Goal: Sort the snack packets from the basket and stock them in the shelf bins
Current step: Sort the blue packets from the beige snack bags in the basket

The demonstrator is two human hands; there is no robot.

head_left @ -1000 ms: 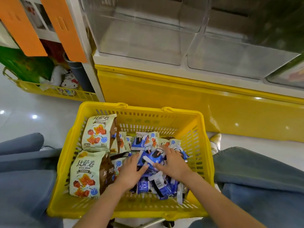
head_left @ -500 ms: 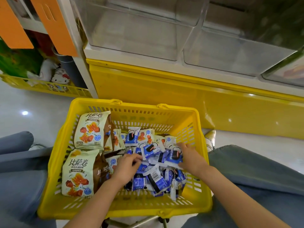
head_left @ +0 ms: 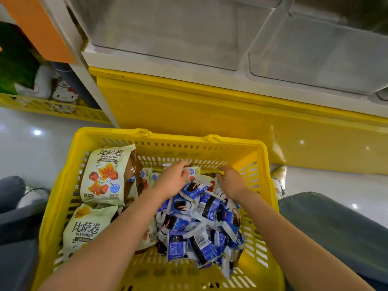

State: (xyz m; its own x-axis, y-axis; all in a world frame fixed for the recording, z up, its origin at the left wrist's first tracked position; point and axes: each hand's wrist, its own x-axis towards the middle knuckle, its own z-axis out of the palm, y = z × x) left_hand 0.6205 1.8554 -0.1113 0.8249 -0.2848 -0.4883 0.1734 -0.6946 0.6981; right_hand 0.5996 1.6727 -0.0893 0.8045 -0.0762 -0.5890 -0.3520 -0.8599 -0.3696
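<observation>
A yellow basket (head_left: 172, 137) sits on the floor between my knees. Two large pale-green snack bags (head_left: 102, 175) lie stacked along its left side. A heap of small blue-and-white packets (head_left: 199, 227) fills the middle and right. My left hand (head_left: 171, 180) reaches over the far end of the heap, fingers curled round a small white packet by the far wall. My right hand (head_left: 232, 182) lies beside it, fingers bent down into the packets; what they hold is hidden. Two clear shelf bins (head_left: 168, 38) (head_left: 315, 66) stand above, with nothing visible inside.
The yellow shelf base (head_left: 210, 106) rises just behind the basket. At the left, a second yellow basket (head_left: 52, 108) holds a white plush toy (head_left: 63, 93) under an orange panel (head_left: 42, 28). My jeans-clad knees (head_left: 336, 227) flank the basket on the glossy floor.
Both hands have moved from the middle of the blue packet heap to its far end near the basket's back wall. The view has come closer to the shelf.
</observation>
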